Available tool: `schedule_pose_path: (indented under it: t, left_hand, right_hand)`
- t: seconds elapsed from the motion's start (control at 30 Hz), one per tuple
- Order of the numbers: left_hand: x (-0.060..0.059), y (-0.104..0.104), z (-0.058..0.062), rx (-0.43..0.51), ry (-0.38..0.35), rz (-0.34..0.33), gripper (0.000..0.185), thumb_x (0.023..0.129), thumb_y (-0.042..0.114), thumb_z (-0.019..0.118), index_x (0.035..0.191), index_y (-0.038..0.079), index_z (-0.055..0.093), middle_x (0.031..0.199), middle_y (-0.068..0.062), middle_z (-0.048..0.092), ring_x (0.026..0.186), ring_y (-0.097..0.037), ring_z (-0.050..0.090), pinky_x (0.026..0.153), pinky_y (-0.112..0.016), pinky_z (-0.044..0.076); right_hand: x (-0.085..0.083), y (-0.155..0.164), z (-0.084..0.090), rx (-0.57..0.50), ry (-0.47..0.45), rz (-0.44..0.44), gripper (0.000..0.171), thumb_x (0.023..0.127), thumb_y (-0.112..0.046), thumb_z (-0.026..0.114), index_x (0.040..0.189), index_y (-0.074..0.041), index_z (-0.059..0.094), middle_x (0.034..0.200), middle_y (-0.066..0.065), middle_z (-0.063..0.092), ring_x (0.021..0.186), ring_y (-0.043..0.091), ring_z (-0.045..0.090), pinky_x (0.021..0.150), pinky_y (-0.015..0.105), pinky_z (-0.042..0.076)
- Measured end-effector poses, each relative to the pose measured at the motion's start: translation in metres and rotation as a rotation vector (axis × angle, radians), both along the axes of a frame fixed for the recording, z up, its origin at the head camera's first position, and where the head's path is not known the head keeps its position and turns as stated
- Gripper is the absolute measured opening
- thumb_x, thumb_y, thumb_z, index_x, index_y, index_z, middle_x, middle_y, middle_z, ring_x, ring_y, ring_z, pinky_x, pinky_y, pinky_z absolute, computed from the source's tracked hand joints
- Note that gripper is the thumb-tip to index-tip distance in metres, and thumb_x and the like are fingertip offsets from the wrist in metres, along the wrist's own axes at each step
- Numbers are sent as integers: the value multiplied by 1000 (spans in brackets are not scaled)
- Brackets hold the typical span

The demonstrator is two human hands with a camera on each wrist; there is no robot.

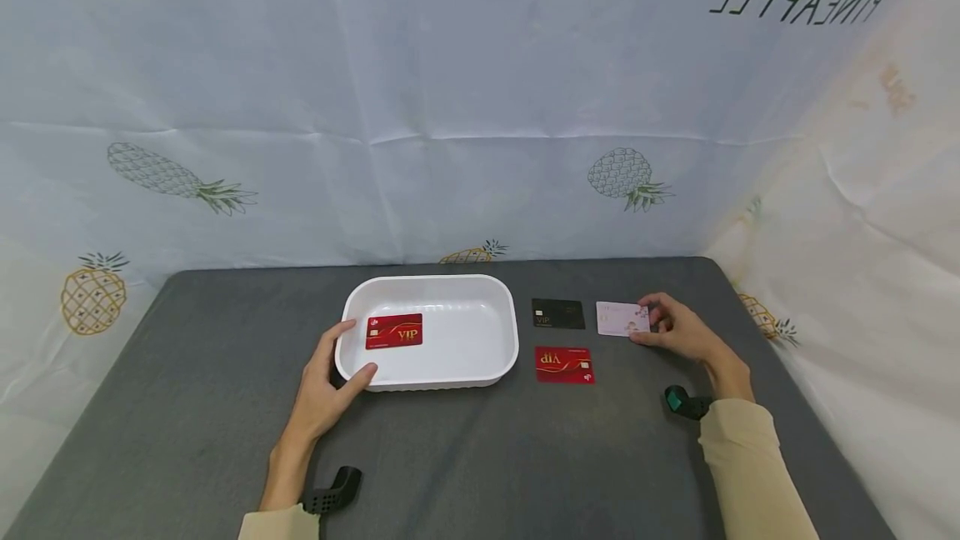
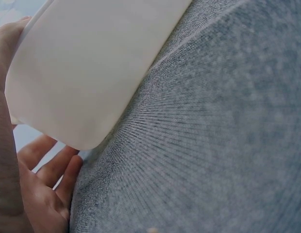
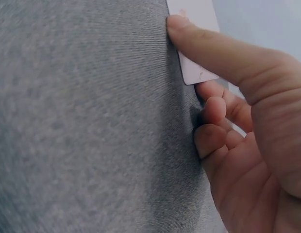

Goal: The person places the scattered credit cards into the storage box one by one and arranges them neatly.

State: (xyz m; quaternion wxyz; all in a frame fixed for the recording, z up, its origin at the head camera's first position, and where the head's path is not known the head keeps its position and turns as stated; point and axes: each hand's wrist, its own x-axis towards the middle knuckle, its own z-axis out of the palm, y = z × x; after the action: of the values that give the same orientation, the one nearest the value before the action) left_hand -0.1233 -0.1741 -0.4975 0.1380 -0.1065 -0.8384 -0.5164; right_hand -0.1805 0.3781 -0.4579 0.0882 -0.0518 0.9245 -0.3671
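Observation:
A white plastic tray (image 1: 468,336) sits left of the table's middle, a red VIP card (image 1: 394,331) lying inside it. My left hand (image 1: 318,394) holds the tray's left end, thumb over the near rim and fingers along the side; the left wrist view shows the tray's outer wall (image 2: 87,68). On the right, my right hand (image 1: 678,330) grips the right end of a pale pink card (image 1: 618,319) between thumb and fingers. In the right wrist view the thumb lies on the card's edge (image 3: 199,72), and the other fingers are partly curled.
Between the tray and the pink card lie a black VIP card (image 1: 558,314) and, nearer me, a second red VIP card (image 1: 565,366). Grey cloth covers the table (image 1: 450,457). A white curtain (image 1: 480,90) with pineapple prints hangs behind the table.

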Motion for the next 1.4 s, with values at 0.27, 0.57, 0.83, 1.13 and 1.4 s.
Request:
schedule_pose_path:
  t: [0.27, 0.57, 0.83, 1.13, 1.4]
  left_hand:
    - [0, 0, 2, -11, -4, 6, 72, 84, 9, 76, 150, 12, 46, 142, -18, 58, 110, -5, 55, 93, -4, 36]
    - [0, 0, 2, -5, -8, -2, 72, 85, 9, 76, 150, 11, 46, 144, -18, 57, 112, -4, 54, 94, -4, 36]
    - [0, 0, 2, 6, -11, -8, 72, 85, 8, 76, 150, 10, 46, 141, -19, 58, 108, -4, 56, 92, -5, 38]
    - [0, 1, 2, 23, -7, -10, 72, 85, 6, 76, 150, 11, 46, 140, -19, 58, 108, -4, 56, 91, -5, 39]
    - [0, 0, 2, 26, 3, -17, 72, 85, 5, 76, 150, 10, 46, 140, -19, 59, 107, -2, 56, 90, -5, 39]
  right_hand:
    - [1, -1, -1, -34, 21, 16, 61, 88, -14, 80, 135, 6, 47, 96, 11, 51, 69, 6, 42, 62, 24, 36]
    - [2, 1, -5, 28, 50, 40, 61, 89, -16, 79, 140, 4, 53, 97, 13, 54, 67, 8, 42, 61, 25, 36]
    - [3, -2, -3, -5, 56, 41, 57, 87, -14, 80, 135, 5, 58, 99, 14, 56, 67, 6, 42, 62, 24, 37]
    - [4, -1, -7, -13, 82, 33, 55, 85, -12, 82, 131, 6, 60, 97, 13, 55, 67, 6, 42, 61, 23, 37]
    - [7, -4, -10, 50, 171, 15, 50, 82, -15, 84, 124, 3, 64, 93, 14, 60, 64, 4, 43, 59, 23, 35]
